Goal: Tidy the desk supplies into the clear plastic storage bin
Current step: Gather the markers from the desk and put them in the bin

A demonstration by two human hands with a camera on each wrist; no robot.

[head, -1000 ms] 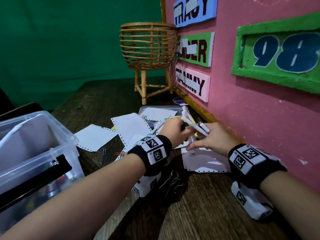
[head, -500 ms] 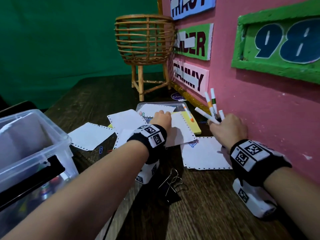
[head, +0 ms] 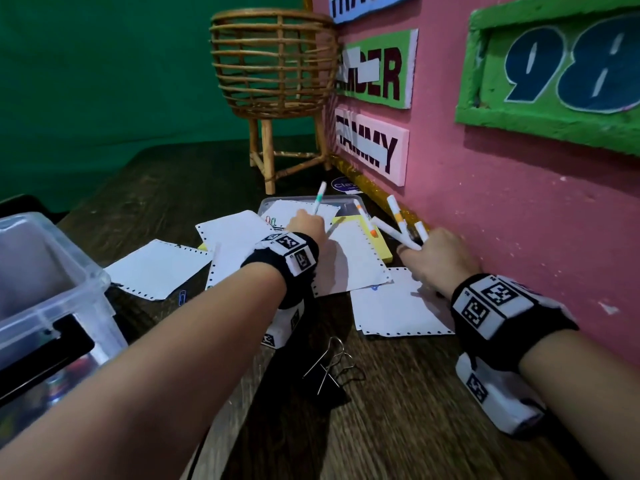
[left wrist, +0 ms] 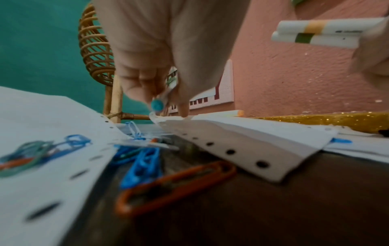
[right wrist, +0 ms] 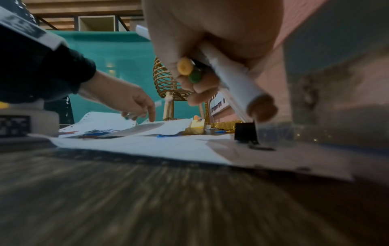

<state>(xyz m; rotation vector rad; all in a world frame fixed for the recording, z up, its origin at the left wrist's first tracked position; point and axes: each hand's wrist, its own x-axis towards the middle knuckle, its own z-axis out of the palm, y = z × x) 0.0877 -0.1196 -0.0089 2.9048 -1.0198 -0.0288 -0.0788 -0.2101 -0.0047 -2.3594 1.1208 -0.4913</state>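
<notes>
Left hand (head: 306, 225) curled round one white marker (head: 319, 199) with a teal band, tip poking up past the knuckles, index finger stretched down onto a sheet of paper (head: 349, 261). Wasn't holding anything half a second back, just flat on the papers, so a fresh pickup there. Right hand (head: 438, 252) gripping a bunch of markers (head: 403, 225), same bundle as before, fanned out messy above the fist; orange and green end caps showing in the right wrist view, exact count hard to call. Lowered a bit toward the desk (head: 398, 427) too, close to a black binder clip (right wrist: 245, 131) by the pink wall (head: 519, 220).

Meaning for the job: probably marker collection nearly wrapped up, one orange-tipped marker (head: 365, 221) left lying over the yellow sticky pad (head: 375, 249), then a trip over to the bin.

Storage bin (head: 52, 292): far left, well apart from both hands, clear plastic, lid off, black latch on the near side, some colourful stuff already at the bottom, too blurry to name. Nothing going in just yet.

Plenty left outside it: loose punched sheets, coloured paper clips (left wrist: 176, 186) under the left wrist, another binder clip (head: 329, 372) near the front edge, a small clear tray (head: 343, 202) under the papers. Wicker basket (head: 273, 64) at the back.
</notes>
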